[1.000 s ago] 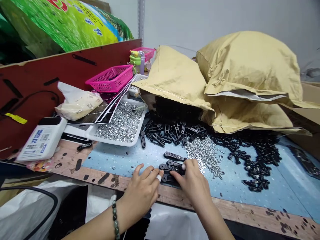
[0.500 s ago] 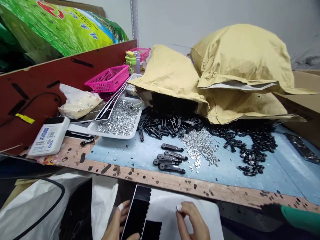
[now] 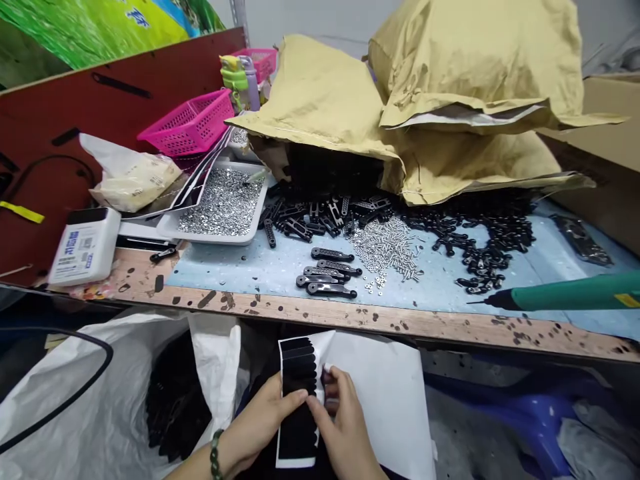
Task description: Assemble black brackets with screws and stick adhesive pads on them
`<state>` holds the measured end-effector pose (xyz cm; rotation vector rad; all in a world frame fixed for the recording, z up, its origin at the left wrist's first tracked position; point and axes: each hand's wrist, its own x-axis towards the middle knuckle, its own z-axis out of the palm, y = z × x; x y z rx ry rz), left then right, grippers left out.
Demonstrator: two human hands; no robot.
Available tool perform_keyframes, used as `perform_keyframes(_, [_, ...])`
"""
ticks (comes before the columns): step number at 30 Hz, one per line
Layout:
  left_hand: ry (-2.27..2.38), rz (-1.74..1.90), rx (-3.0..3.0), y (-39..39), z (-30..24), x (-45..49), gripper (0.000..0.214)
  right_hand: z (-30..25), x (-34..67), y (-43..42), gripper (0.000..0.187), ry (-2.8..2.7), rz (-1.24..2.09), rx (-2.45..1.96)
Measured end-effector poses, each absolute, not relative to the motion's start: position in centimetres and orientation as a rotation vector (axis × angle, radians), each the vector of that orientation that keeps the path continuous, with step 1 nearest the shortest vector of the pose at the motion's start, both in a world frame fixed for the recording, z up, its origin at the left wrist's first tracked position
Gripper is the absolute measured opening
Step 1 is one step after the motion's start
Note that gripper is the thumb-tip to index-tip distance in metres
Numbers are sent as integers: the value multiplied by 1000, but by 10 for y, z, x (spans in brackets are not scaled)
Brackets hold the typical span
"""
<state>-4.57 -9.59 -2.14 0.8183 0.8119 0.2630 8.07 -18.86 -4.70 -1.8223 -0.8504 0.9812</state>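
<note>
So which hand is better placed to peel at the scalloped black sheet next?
Probably the right hand: its thumb is at the scalloped edge of the black sheet. The left hand holds the opposite side, thumb on the black face, so seems better for steadying.

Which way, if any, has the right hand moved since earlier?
Yes: the right hand came nearer, from the black levers across the table's front edge.
</note>
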Motion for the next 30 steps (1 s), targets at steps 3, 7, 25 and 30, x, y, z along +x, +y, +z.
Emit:
perform_keyframes(3, [877, 242, 927, -88, -23, -51, 45, -48, 91, -190, 30, -734, 1103, -1757])
perform_keyframes(7, [975, 321, 1162, -76, -22, -73, 49, -45, 109, -198, 35, -585, 1159, -1741])
perform_keyframes(25, [929, 314, 1483, -40, 36, -41, 40, 26, 130, -112, 32, -1899, 185, -1534])
perform_keyframes(30, [964, 366, 1675, -10, 41, -31, 38, 35, 148, -93, 11, -1636, 165, -1474])
